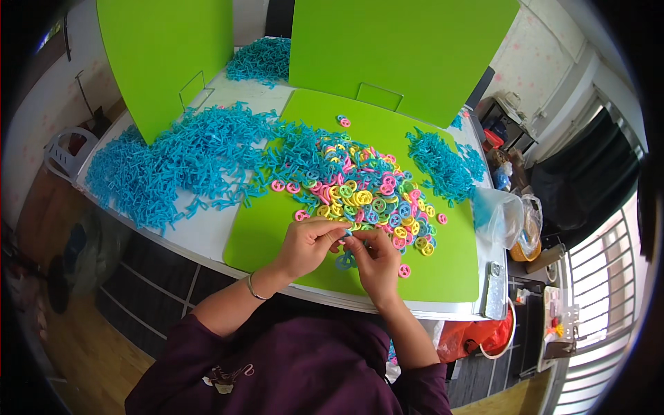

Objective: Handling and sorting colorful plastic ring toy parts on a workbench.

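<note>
My left hand point(306, 243) and my right hand point(377, 264) meet above the near part of a green mat point(263, 242). Both pinch a small blue plastic piece point(348, 234) between fingertips; its exact shape is mostly covered by the fingers. Just below the fingertips shows a blue wheel-like piece point(344, 261), and I cannot tell whether it is held or lies on the mat. Beyond my hands spreads a heap of small spoked plastic wheels point(363, 198) in yellow, pink, green and blue. One pink wheel point(404, 270) lies apart, beside my right hand.
Blue forked plastic pieces form a large pile point(200, 155) at left and a smaller one point(439, 164) at right. Green upright boards point(401, 55) stand behind on wire stands. A clear plastic tub point(499, 216) and a phone point(494, 290) are at the table's right edge.
</note>
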